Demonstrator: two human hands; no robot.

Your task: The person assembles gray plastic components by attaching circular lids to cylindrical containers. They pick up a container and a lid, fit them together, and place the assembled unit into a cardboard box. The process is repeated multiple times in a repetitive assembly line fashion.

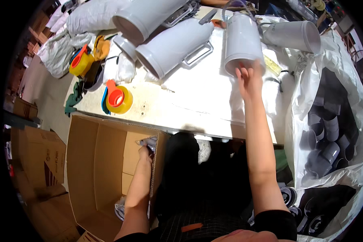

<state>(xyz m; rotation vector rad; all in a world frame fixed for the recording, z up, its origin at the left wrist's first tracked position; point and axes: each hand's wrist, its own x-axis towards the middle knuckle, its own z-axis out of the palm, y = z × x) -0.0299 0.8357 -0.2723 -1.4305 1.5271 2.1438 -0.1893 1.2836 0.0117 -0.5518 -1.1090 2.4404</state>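
At six o'clock, nearest the camera, both forearms are seen rising from the lower edge. The left hand [146, 152] is placed just inside the right wall of an open carton [93, 169] at seven o'clock; its fingers are closed on a small grey part [150, 142] held against the top of that wall. A second grey piece [121, 209] is seen low in the carton, beside the forearm.

At four o'clock a clear bag [343, 121] of dark grey caps [328, 151] is set beside the desk [197, 101].

Toward one o'clock the right hand [249, 80] is stretched across the desk. Its fingers are spread loosely on the open rim of a white jug [242, 38], which is laid on its side with the mouth toward the person; the fingertips are touching the rim's lower edge, while the body of the jug lies beyond them. Whether the rim is truly gripped cannot be told.

At ten o'clock two tape dispensers are lying near the desk's left edge, one [117, 99] closer, one [81, 62] farther. At twelve o'clock two more white jugs [173, 46] are laid on their sides, and another [294, 35] at one o'clock.
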